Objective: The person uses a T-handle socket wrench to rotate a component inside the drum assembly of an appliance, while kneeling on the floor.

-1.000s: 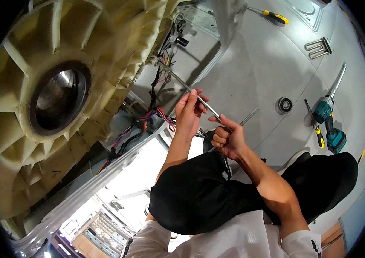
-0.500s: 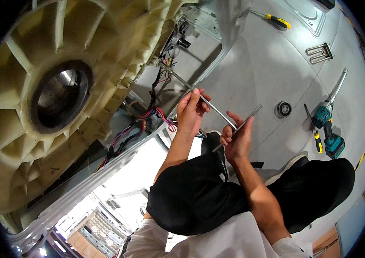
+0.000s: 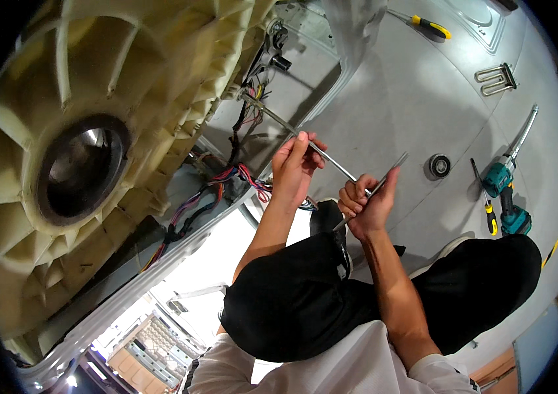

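A T-handle wrench [image 3: 335,164] slants from the right edge of a ribbed cream plastic tub [image 3: 9,190] down to the right. Its far tip meets a fitting at the tub's edge, though the exact contact is too small to make out. My left hand [image 3: 295,167] closes round the middle of the shaft, thumb on top. On the crossbar [image 3: 394,168], my right hand [image 3: 369,209] is closed with its fingers curled at the joint. Coloured wires [image 3: 223,176] run below and left of my left hand.
On the grey floor to the right lie a bearing [image 3: 438,166], a teal power tool [image 3: 499,176], a yellow-black screwdriver [image 3: 491,217], a heating element [image 3: 495,80] and another screwdriver [image 3: 431,27] farther off. A pale metal cabinet edge [image 3: 141,282] runs beside the tub.
My right hand's fingers have curled in round the crossbar, which has turned slightly. The left hand keeps its place on the shaft. The view has shifted a little.
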`<state>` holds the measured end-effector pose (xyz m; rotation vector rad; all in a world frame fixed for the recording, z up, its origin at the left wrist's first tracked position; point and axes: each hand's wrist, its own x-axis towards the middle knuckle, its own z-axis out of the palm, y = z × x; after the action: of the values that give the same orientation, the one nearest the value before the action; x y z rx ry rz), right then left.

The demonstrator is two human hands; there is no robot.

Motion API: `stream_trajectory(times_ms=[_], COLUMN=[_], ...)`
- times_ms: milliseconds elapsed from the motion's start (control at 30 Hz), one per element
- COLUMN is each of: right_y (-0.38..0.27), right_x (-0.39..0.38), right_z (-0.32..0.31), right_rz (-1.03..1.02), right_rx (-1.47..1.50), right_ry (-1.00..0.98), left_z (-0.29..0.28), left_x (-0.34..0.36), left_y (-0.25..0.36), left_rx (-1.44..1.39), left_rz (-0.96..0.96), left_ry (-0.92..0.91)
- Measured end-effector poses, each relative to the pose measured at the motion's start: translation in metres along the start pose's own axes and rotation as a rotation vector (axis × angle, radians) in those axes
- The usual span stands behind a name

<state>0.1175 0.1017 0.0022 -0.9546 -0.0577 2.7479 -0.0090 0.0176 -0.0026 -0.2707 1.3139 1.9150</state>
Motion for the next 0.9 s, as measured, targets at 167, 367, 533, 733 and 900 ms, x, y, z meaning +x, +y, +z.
stream_trajectory(times_ms=[167,367,533,733,900], right_y=[0.002,0.014,0.017,0.018,-0.023], right_x=[-0.004,-0.009,-0.008,-0.009,-0.033], right_z=[0.006,0.000,-0.002,0.001,-0.020], right_rz=[0.040,0.142,0.159,-0.183,-1.070], right_rx=[0.056,0.312,0.363,-0.305,-1.852], right_ry=[0.027,-0.003,-0.036,0.480,0.197], left_z=[-0.006,-0.005,-0.009,-0.007,-0.009], left_x=[0.001,-0.005,-0.004,-0.005,-0.007], left_y=[-0.002,0.002,0.002,-0.001,-0.001], left_rx=[-0.044,-0.017,0.110,0.111,0.057], left_rz=[-0.023,-0.093,-0.028,-0.008,0.023], left_ry=[-0.029,0.031,-0.016,0.006,0.031])
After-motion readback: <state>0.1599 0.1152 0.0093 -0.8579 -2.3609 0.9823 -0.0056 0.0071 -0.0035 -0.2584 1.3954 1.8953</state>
